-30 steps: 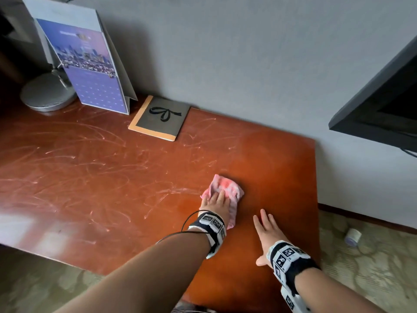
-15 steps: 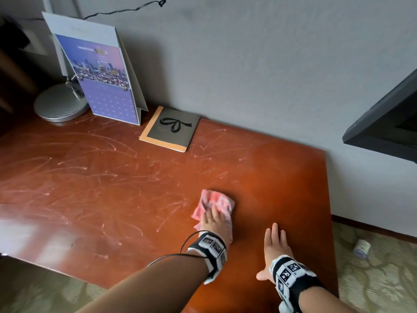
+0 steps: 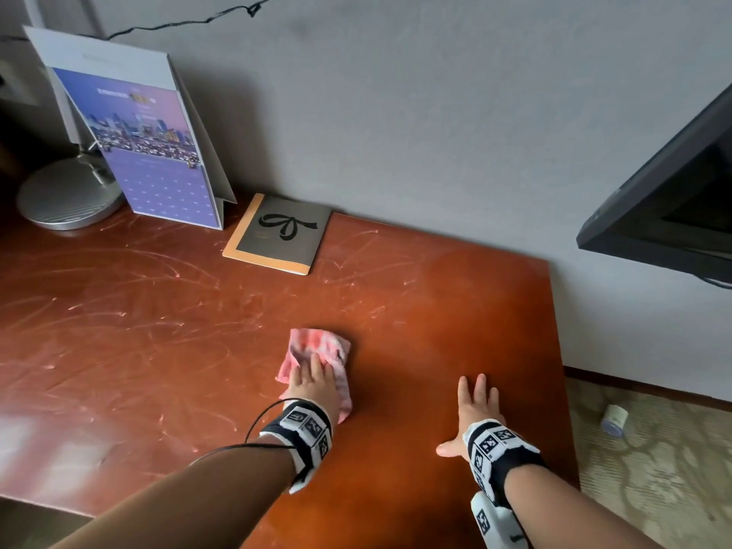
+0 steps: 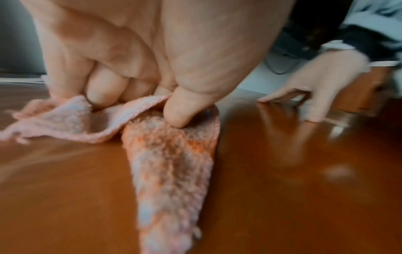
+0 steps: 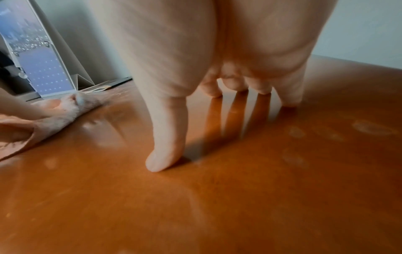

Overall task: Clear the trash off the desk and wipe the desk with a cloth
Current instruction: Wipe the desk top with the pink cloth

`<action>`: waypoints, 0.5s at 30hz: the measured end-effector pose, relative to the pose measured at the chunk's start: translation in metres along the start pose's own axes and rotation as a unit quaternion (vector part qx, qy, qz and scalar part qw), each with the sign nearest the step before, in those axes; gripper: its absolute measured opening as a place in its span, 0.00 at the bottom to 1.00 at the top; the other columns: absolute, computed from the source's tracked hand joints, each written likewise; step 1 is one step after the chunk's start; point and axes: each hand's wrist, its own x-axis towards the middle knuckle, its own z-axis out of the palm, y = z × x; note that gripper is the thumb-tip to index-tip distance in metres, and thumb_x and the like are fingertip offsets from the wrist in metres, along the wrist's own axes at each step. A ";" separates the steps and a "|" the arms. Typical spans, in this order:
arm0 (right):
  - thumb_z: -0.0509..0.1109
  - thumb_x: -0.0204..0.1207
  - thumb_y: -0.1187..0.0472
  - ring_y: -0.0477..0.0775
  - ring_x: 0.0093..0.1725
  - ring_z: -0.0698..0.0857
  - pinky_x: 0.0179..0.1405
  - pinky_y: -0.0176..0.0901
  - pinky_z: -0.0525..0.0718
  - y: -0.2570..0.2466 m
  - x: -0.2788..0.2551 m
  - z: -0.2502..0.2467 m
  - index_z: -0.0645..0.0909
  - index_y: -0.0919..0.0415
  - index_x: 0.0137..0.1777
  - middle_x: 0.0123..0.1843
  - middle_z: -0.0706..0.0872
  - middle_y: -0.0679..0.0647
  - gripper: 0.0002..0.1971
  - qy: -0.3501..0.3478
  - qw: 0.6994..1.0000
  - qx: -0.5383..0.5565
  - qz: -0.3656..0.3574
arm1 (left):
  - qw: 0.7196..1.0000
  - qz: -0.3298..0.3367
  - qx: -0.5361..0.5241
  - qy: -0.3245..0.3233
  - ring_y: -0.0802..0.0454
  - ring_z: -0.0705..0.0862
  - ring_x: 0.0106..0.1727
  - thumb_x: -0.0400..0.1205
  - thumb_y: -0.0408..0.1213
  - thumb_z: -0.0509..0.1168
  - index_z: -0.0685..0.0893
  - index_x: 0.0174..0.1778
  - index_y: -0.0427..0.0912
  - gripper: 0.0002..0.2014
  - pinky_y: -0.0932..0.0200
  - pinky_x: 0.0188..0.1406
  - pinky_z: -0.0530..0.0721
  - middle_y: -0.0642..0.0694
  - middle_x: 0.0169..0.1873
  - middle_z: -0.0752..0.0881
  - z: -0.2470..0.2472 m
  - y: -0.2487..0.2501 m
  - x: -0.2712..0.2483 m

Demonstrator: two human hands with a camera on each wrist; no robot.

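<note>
A pink fluffy cloth lies bunched on the red-brown desk, right of its middle. My left hand lies on the cloth; in the left wrist view the thumb presses down on it and a fold of the cloth is caught between thumb and curled fingers. My right hand rests flat on the bare wood to the right, fingers spread and straight, holding nothing. The right wrist view shows its fingertips touching the wood and the cloth off to the left.
At the back left stand a purple desk calendar and a round metal lamp base. A grey notebook lies against the wall. A dark monitor hangs at the right. A small roll lies on the carpet past the desk's right edge.
My left hand has slid the cloth leftward across the desk, away from the right hand. The right hand has stayed flat on the wood.
</note>
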 end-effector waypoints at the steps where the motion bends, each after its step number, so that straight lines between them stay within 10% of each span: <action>1: 0.79 0.68 0.43 0.67 0.84 0.35 0.82 0.60 0.59 0.000 0.001 0.000 0.30 0.56 0.83 0.83 0.26 0.61 0.63 0.000 1.000 0.000 -0.001 | 0.999 0.040 0.010 -0.002 0.37 0.46 0.84 0.88 0.40 0.48 0.41 0.84 0.37 0.32 0.43 0.83 0.44 0.34 0.83 0.41 0.003 0.018 -0.003; 6: 0.79 0.67 0.41 0.65 0.84 0.36 0.83 0.57 0.56 0.002 0.003 0.002 0.30 0.54 0.84 0.84 0.27 0.60 0.63 0.006 1.000 -0.007 0.004 | 0.991 0.127 0.033 -0.018 0.37 0.42 0.84 0.88 0.41 0.47 0.39 0.84 0.40 0.32 0.41 0.83 0.40 0.36 0.83 0.38 -0.006 0.084 0.007; 15: 0.79 0.66 0.41 0.65 0.84 0.36 0.82 0.58 0.56 0.005 0.012 0.001 0.29 0.53 0.83 0.84 0.27 0.59 0.65 -0.019 1.000 0.006 -0.009 | 0.999 0.041 0.011 0.004 0.40 0.43 0.84 0.86 0.46 0.54 0.39 0.84 0.39 0.38 0.42 0.83 0.45 0.36 0.83 0.39 -0.051 0.066 0.061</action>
